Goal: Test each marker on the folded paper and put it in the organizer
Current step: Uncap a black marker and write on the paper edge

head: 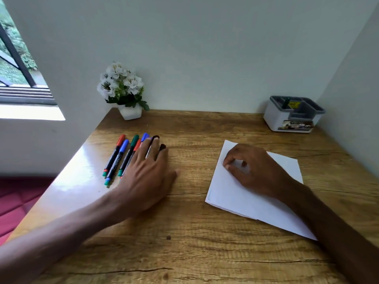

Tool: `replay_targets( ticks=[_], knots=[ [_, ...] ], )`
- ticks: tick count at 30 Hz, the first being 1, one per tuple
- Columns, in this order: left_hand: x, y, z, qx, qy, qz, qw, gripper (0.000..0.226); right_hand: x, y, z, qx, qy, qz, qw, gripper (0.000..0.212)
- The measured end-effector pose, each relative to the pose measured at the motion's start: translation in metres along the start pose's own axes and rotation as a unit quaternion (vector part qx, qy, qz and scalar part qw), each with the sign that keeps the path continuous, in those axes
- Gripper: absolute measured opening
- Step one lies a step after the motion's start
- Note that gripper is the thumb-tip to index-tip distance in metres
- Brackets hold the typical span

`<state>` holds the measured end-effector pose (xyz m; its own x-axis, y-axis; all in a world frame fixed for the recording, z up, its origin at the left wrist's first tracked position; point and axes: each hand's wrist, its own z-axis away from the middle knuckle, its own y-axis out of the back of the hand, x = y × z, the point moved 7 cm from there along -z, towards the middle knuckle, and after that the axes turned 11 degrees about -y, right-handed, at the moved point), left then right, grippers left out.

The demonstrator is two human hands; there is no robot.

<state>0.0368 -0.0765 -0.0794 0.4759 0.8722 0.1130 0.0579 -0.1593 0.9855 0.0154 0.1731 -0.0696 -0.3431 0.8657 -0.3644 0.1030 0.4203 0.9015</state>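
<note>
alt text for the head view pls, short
A person's left hand touches a row of markers on a wooden desk, while the right hand rests on folded paper; an organizer and potted flowers stand at the back.

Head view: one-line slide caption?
Left hand over the markers, right hand on the folded paper, organizer at back right of the desk.

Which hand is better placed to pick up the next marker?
Left. The left hand lies over the row of coloured markers; the right hand rests on the folded white paper, farther away.
</note>
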Motion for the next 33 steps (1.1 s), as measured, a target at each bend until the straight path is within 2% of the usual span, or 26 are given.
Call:
replay_targets(
  ticks=[2,11,13,16,20,23,27,31,33],
  knots=[
    [-0.003,-0.009,0.006,-0.023,-0.008,0.026,0.999,0.079,-0.001,0.000,0.000,0.005,-0.001,-0.005,1.000,0.011],
    [0.013,-0.019,-0.033,-0.015,-0.079,0.035,0.996,0.079,-0.003,-0.001,0.002,0.008,-0.013,-0.006,1.000,0.010],
    [0.016,-0.018,-0.036,0.009,-0.092,0.021,0.996,0.080,-0.003,-0.001,0.002,0.008,-0.018,-0.005,1.000,0.010],
    [0.027,-0.004,-0.030,0.080,-0.124,0.010,0.989,0.064,-0.005,-0.001,0.002,0.004,-0.018,-0.008,1.000,0.010],
    [0.033,0.017,-0.023,0.123,-0.075,0.049,0.988,0.061,-0.013,-0.001,0.003,0.002,0.003,-0.022,1.000,0.008],
    [0.030,0.022,-0.020,0.149,-0.053,-0.001,0.987,0.054,-0.017,-0.002,0.003,-0.001,0.009,-0.034,0.999,0.008],
    [0.022,0.019,-0.021,0.125,-0.040,-0.032,0.991,0.040,-0.019,-0.001,0.002,-0.002,0.024,-0.034,0.999,0.007],
    [0.016,0.024,-0.021,0.172,-0.055,0.042,0.983,0.036,-0.018,0.001,0.002,0.011,0.019,-0.037,0.999,0.009],
    [0.014,0.028,-0.017,0.201,-0.050,0.099,0.973,0.031,-0.020,0.008,0.003,0.043,0.021,-0.054,0.997,0.009]
  ],
)
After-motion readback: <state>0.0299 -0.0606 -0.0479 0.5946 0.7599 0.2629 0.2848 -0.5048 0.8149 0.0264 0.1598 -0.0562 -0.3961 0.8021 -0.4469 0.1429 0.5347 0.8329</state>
